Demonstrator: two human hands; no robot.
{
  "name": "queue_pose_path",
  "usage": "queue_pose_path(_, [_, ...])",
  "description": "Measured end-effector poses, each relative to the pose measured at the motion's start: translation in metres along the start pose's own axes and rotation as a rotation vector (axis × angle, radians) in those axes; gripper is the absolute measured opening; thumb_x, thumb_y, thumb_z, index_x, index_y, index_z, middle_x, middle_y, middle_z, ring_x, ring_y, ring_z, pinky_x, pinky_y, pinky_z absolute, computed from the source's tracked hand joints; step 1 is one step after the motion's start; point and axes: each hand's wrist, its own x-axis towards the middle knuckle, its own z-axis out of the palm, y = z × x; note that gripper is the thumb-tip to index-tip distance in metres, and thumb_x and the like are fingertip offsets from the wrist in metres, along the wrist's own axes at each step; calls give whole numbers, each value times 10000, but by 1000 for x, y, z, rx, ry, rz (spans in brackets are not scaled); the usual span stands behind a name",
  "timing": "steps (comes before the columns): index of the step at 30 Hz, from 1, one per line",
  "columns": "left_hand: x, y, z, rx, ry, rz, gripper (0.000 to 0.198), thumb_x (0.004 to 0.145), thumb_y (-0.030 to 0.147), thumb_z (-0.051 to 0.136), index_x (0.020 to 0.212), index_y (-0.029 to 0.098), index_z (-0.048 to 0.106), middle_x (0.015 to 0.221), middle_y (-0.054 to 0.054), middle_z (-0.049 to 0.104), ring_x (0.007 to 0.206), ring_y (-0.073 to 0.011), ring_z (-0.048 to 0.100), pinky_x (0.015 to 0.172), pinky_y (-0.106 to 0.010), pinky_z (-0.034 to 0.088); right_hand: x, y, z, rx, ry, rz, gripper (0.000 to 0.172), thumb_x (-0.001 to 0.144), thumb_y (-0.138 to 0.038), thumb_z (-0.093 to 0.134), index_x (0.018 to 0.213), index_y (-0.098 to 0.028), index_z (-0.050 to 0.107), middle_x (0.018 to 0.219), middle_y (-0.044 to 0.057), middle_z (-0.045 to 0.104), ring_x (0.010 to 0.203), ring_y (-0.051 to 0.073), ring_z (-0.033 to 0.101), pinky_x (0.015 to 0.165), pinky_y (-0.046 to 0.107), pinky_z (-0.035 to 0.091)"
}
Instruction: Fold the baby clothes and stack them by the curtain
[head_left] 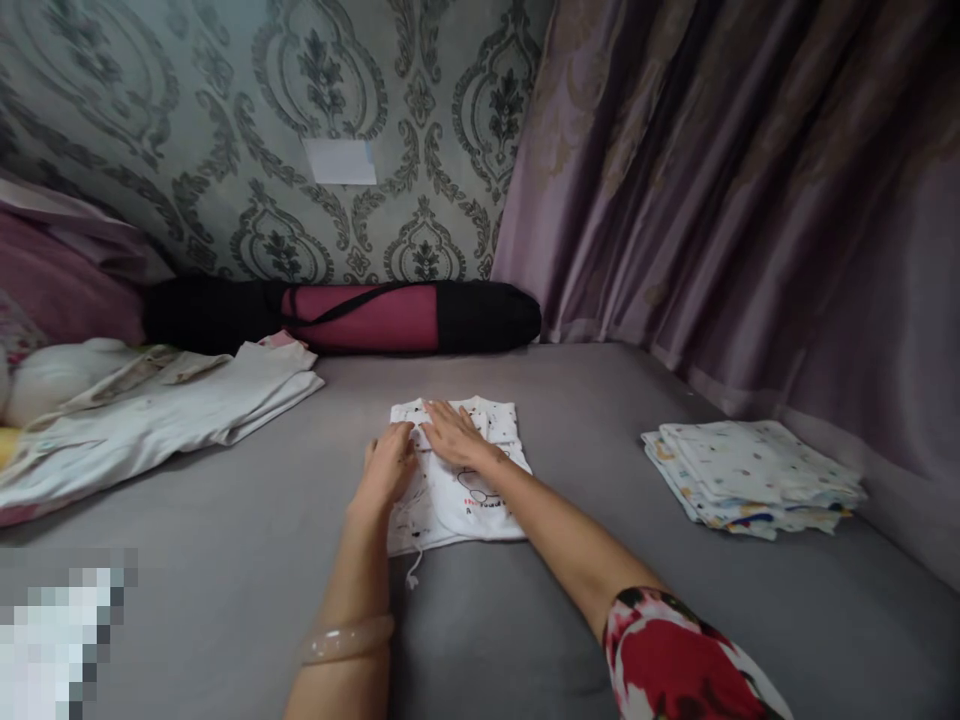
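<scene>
A small white printed garment (480,495), folded into a rectangle, lies in the middle of the grey bed surface (585,620). My left hand (388,468) rests on its left edge, fingers curled over the cloth. My right hand (454,433) lies flat on the garment's upper part, fingers stretched out toward the left. Both hands touch each other over the fold. A thin cord hangs from the garment's lower left corner. A pale bangle sits on my left wrist.
A stack of folded printed cloths (750,475) lies at the right. Loose white clothes (165,405) are spread at the left beside a pink pillow (60,280). A black and maroon rolled mat bag (352,315) lies along the wall. A purple curtain (750,200) hangs at the right.
</scene>
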Motion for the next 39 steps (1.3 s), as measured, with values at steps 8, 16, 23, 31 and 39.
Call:
queue_pose_path(8, [-2, 11, 0, -59, 24, 34, 360, 875, 115, 375, 1180, 213, 538, 1327, -130, 560, 1252, -257, 481, 1037, -480, 340, -29, 34, -2, -154, 140, 139, 539, 998, -356, 250, 1474, -133, 368, 1566, 114, 285, 1463, 216, 170, 1181, 434, 71])
queue_pose_path(16, [1, 14, -5, -137, 0, -26, 343, 870, 139, 415, 1174, 194, 563, 1289, -122, 594, 1227, -248, 513, 1025, -409, 371, -30, 38, -17, -50, 39, 144, 569, 1004, -384, 190, 1511, -146, 289, 1585, 103, 235, 1472, 199, 137, 1183, 429, 95])
queue_pose_path(23, [8, 16, -10, -225, 14, -117, 377, 900, 200, 406, 1229, 138, 580, 1232, -157, 639, 1153, -252, 587, 967, -360, 435, -105, 18, -13, -109, 25, 38, 576, 1011, -426, 216, 1524, -168, 264, 1604, 117, 148, 1480, 229, 80, 1183, 469, 66])
queue_pose_path(31, [7, 8, -21, -248, 78, -178, 404, 895, 255, 438, 1251, 147, 596, 1131, -141, 683, 1084, -255, 623, 945, -359, 470, -121, 9, -6, -159, -25, 32, 539, 1010, -406, 284, 1502, -190, 323, 1602, 130, 148, 1475, 251, 113, 1177, 494, 87])
queue_pose_path(39, [1, 18, -55, -225, 215, -203, 408, 878, 269, 453, 1220, 113, 610, 1160, -144, 676, 1049, -230, 631, 938, -328, 461, -142, -19, 8, -127, -24, -204, 558, 1010, -404, 269, 1506, -148, 289, 1599, 108, 178, 1475, 239, 109, 1186, 504, 64])
